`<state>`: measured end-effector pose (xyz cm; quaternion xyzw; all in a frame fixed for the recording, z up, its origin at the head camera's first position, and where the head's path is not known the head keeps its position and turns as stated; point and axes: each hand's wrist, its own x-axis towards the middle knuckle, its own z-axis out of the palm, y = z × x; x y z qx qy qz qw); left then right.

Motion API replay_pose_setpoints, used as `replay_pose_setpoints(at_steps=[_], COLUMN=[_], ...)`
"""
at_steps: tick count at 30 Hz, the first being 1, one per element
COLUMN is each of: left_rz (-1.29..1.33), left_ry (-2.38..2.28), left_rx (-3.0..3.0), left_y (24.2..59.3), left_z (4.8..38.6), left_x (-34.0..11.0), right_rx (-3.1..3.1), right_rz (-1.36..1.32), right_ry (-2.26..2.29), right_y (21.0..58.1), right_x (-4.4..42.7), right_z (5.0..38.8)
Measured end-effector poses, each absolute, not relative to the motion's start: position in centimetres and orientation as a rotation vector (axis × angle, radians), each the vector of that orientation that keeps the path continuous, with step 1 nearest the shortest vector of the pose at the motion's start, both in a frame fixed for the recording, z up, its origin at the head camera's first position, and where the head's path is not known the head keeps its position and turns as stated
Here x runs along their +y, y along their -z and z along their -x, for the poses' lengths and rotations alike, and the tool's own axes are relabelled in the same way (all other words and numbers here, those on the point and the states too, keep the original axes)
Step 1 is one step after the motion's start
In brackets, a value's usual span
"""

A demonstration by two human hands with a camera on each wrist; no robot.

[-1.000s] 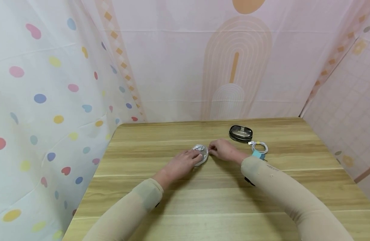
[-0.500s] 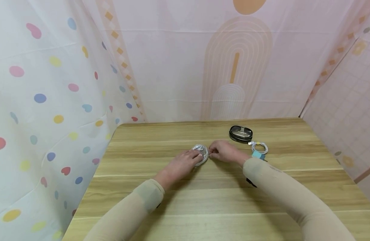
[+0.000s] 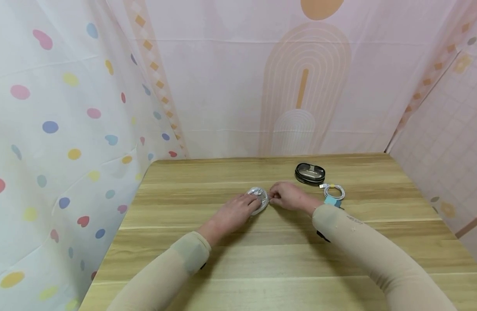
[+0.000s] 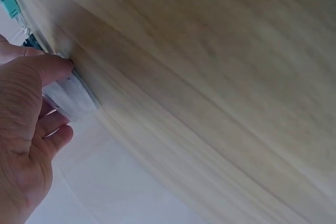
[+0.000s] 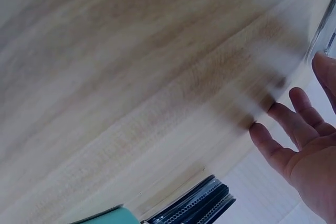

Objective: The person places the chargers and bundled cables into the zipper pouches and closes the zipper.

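Note:
On the wooden table lies a round white coil (image 3: 264,199), seemingly a cable in clear plastic with a shiny middle. My left hand (image 3: 234,211) is over its left side; in the left wrist view the thumb and fingers of this hand (image 4: 21,124) grip the coil's edge (image 4: 73,97). The bent thumb and fingers of my right hand (image 3: 290,195) come together at the coil's right edge. From the right wrist, the thumb of that hand (image 5: 315,166) meets the coil's clear rim (image 5: 323,30), while the other visible fingers spread near the tabletop. The pinch point itself is hidden.
Back right on the table (image 3: 207,172) sits a black coiled cable (image 3: 310,180). Beside it lies a smaller white USB cable (image 3: 342,192) with a yellow tie. A teal piece (image 3: 332,200) lies next to my right wrist. Patterned curtains (image 3: 222,86) stand behind and at both sides.
My right hand has shifted very slightly down and right along the coil's edge. The left hand and the coil stay almost where they were.

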<state>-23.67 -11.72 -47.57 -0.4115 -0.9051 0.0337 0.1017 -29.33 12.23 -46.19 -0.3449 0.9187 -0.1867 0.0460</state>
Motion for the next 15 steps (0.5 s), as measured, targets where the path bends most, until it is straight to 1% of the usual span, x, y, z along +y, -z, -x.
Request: replay_pose_setpoints(at_steps=[9,15], left_rz=[1.276,1.301], left_ry=[-0.132,-0.168], left_rx=[-2.624,-2.620], left_y=[47.36,47.30], left_z=[23.36,23.43], left_x=[-12.25,-12.36], right_rx=[2.860,2.888], right_rz=[1.028,1.059], right_ry=[0.519,0.498], right_y=[46.51,46.94], right_x=[11.96,11.84], right_z=[29.53,29.69])
